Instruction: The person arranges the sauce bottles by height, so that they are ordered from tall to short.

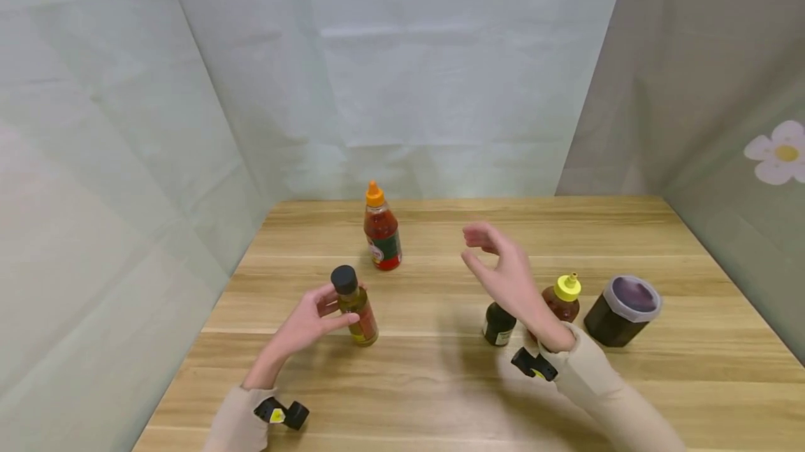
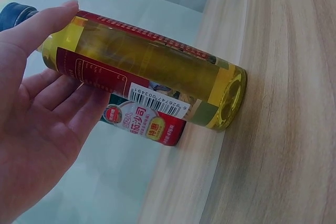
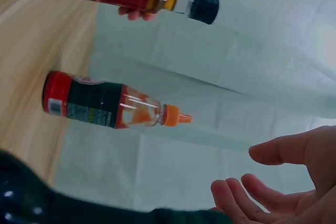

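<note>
A bottle of yellow oil (image 1: 363, 319) with a black cap and red label stands on the table at the left. My left hand (image 1: 312, 318) holds it, thumb on one side and fingers on the other, below the cap in the left wrist view. My right hand (image 1: 503, 267) is raised over the table with nothing in it, thumb apart from the bent fingers (image 3: 257, 192). Nearest to it is a dark bottle (image 1: 499, 326), its top hidden behind the hand; a dark green bottle (image 3: 21, 192) looms close in the right wrist view.
A ketchup bottle (image 1: 383, 235) with an orange tip stands behind the oil. On the right, a yellow-capped sauce bottle (image 1: 562, 298) is partly covered by my right forearm, beside a dark jar (image 1: 619, 312) with a pale rim. Cloth walls (image 1: 440, 75) surround the wooden table (image 1: 402, 396).
</note>
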### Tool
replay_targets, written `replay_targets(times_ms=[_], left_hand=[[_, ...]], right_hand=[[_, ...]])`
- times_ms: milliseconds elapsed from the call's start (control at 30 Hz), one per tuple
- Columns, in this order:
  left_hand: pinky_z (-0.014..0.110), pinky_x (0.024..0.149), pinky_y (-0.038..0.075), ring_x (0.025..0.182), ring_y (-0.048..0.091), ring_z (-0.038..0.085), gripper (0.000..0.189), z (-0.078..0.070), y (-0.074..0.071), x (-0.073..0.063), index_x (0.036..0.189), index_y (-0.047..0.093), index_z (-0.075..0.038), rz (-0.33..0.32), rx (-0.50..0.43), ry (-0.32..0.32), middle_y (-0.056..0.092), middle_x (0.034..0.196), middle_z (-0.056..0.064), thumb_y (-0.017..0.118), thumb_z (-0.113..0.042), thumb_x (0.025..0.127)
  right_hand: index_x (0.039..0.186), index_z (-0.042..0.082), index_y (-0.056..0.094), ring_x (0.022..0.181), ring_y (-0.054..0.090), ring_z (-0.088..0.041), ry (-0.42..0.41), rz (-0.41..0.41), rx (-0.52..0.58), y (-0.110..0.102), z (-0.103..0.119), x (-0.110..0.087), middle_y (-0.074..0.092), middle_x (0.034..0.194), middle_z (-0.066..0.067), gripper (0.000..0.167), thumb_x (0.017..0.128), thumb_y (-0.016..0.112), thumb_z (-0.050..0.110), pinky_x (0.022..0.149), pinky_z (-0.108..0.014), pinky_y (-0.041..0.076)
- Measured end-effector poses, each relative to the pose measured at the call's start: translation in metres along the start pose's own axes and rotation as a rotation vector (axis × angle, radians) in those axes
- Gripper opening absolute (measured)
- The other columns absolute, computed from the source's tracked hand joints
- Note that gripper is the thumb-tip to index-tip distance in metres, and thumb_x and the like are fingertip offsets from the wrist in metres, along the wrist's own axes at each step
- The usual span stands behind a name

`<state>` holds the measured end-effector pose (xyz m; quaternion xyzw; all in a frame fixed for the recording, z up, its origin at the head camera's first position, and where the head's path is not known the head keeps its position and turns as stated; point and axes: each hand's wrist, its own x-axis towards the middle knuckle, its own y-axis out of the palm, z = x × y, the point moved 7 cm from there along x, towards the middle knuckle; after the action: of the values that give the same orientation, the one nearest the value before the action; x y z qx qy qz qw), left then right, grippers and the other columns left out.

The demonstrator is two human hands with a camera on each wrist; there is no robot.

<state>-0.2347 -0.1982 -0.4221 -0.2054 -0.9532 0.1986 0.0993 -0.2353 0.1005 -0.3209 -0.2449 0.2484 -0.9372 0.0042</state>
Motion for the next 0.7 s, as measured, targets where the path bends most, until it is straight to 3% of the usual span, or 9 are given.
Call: replay_targets(times_ms=[133, 233, 467, 600, 700], left_hand=[[0.046, 0.104, 0.047, 0.117, 0.059, 0.006, 0.057, 0.0, -0.001, 0.0, 0.138, 0.049, -0.002, 0.003, 0.005, 0.008, 0.058, 0.133, 0.017, 0.072, -0.016, 0.087], [0.046, 0.103, 0.047, 0.117, 0.059, 0.005, 0.057, 0.0, -0.001, 0.0, 0.138, 0.049, -0.001, 0.004, 0.013, 0.011, 0.059, 0.133, 0.018, 0.072, -0.016, 0.088], [0.046, 0.102, 0.049, 0.122, 0.057, 0.032, 0.056, 0.001, 0.0, 0.001, 0.137, 0.048, 0.001, -0.005, 0.02, 0.005, 0.058, 0.132, 0.02, 0.071, -0.015, 0.088], [0.048, 0.102, 0.048, 0.122, 0.055, 0.04, 0.055, 0.0, 0.0, 0.001, 0.137, 0.048, 0.002, 0.001, 0.021, 0.01, 0.058, 0.132, 0.022, 0.07, -0.015, 0.089], [0.047, 0.102, 0.048, 0.122, 0.055, 0.038, 0.056, 0.001, 0.001, 0.001, 0.137, 0.048, 0.002, 0.003, 0.02, 0.005, 0.058, 0.132, 0.021, 0.07, -0.015, 0.089]], right_hand=[[0.122, 0.004, 0.06, 0.11, 0.061, -0.027, -0.047, -0.018, -0.081, -0.003, -0.006, -0.01, 0.065, 0.121, -0.012, 0.039, 0.085, 0.073, 0.008, 0.097, -0.045, 0.05], [0.123, 0.004, 0.06, 0.112, 0.059, -0.028, -0.058, -0.022, -0.14, -0.005, -0.011, -0.019, 0.064, 0.122, -0.012, 0.044, 0.082, 0.076, 0.01, 0.097, -0.046, 0.048], [0.13, 0.008, 0.055, 0.12, 0.054, -0.03, -0.02, -0.031, -0.203, -0.013, -0.027, -0.038, 0.059, 0.129, -0.01, 0.055, 0.08, 0.078, 0.013, 0.097, -0.05, 0.047], [0.131, 0.008, 0.053, 0.118, 0.054, -0.028, -0.025, -0.05, -0.185, -0.017, -0.037, -0.046, 0.058, 0.128, -0.011, 0.058, 0.079, 0.079, 0.01, 0.1, -0.039, 0.046], [0.132, 0.006, 0.052, 0.118, 0.055, -0.027, -0.004, -0.049, -0.149, -0.017, -0.046, -0.052, 0.058, 0.127, -0.012, 0.06, 0.078, 0.079, 0.007, 0.103, -0.027, 0.045]])
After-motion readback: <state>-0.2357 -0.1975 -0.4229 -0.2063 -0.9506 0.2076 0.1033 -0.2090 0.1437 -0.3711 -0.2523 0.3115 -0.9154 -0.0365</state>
